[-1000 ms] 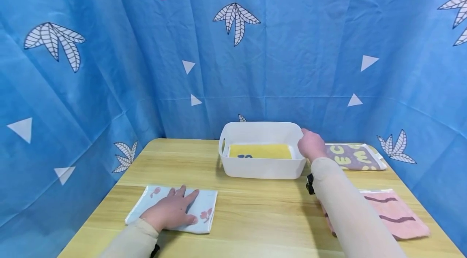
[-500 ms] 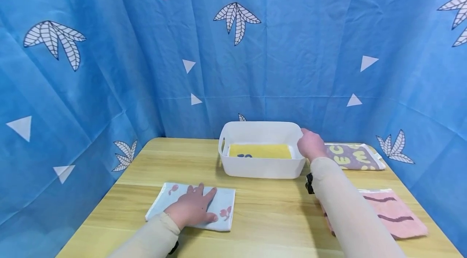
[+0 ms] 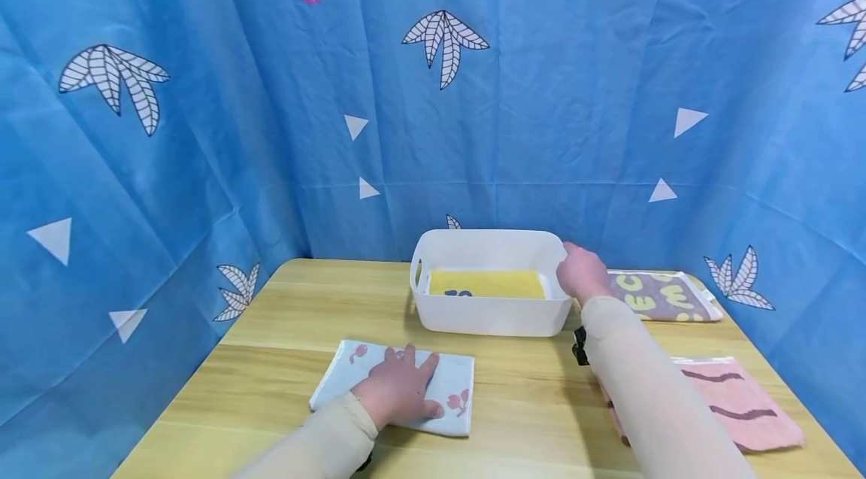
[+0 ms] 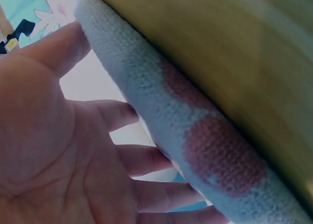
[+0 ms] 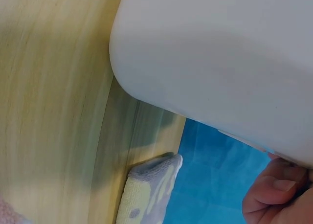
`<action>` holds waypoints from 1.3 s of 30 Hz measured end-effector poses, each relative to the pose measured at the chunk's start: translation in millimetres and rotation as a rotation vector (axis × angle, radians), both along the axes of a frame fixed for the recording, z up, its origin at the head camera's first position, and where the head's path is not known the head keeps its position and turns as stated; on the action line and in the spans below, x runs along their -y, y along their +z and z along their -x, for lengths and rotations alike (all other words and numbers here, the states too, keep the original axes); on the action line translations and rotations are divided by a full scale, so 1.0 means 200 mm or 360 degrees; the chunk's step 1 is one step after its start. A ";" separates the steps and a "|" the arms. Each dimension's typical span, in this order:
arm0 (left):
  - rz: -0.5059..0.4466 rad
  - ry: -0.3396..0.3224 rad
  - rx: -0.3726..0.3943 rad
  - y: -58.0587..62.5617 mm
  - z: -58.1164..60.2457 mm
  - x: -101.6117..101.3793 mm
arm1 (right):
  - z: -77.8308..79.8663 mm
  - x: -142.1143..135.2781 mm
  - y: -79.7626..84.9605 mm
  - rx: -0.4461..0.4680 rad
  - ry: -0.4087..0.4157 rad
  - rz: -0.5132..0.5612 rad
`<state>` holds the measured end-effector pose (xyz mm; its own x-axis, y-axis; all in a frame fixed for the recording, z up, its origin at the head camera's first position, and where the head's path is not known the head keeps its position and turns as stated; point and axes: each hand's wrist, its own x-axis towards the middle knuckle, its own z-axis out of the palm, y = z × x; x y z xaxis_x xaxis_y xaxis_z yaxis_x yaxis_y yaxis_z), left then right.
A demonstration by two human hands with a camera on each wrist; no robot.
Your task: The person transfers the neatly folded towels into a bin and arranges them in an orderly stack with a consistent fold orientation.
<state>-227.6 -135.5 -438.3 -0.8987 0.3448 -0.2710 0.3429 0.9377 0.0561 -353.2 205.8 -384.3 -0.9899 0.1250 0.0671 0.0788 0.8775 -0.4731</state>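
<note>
Head view is showing the left hand [image 3: 399, 389] resting on a folded pale-blue cloth [image 3: 449, 381] at the near side of the counter [image 3: 257, 389], left of centre, its fingers spreading out straight and released. Farther away, a white basket [image 3: 490, 316] is standing with a yellow cloth [image 3: 501, 283] lying inside. On its right end, the right hand [image 3: 583, 272] is grasping the basket. Beyond, at far right, a purple-grey cloth [image 3: 655, 297] with yellow lettering is lying; nearer, a right sleeve [image 3: 649, 389] is partly covering a pink cloth [image 3: 744, 396] with dark stripes.
</note>
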 end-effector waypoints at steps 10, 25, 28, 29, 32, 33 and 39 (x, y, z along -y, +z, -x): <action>0.0145 -0.0017 -0.0037 -0.01 0.00 -0.21 | -0.02 -0.01 0.00 -0.0008 -0.0016 -0.0015; 0.0164 0.0054 -0.0136 -0.02 -0.05 -0.55 | -0.02 -0.02 -0.01 -0.0035 -0.0016 0.0007; 0.0209 0.0056 -0.0163 -0.01 -0.05 -0.61 | -0.02 -0.02 0.00 -0.0032 -0.0024 0.0025; 0.0220 0.0059 -0.0166 -0.01 -0.05 -0.63 | -0.02 -0.02 0.00 -0.0032 -0.0031 0.0030; 0.0257 0.0060 -0.0175 0.00 -0.06 -0.67 | -0.01 -0.02 0.00 -0.0016 -0.0037 0.0021; 0.0269 0.0058 -0.0177 0.00 -0.06 -0.68 | -0.01 -0.02 0.00 -0.0010 -0.0034 0.0013; 0.0347 0.0045 -0.0199 0.01 -0.07 -0.70 | 0.00 -0.01 0.00 0.0007 -0.0013 0.0012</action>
<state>-213.4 4.3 -436.8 -0.9385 0.2643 -0.2223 0.3076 0.9324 -0.1900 -352.4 207.2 -385.2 -0.9891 0.1333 0.0619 0.0877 0.8733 -0.4793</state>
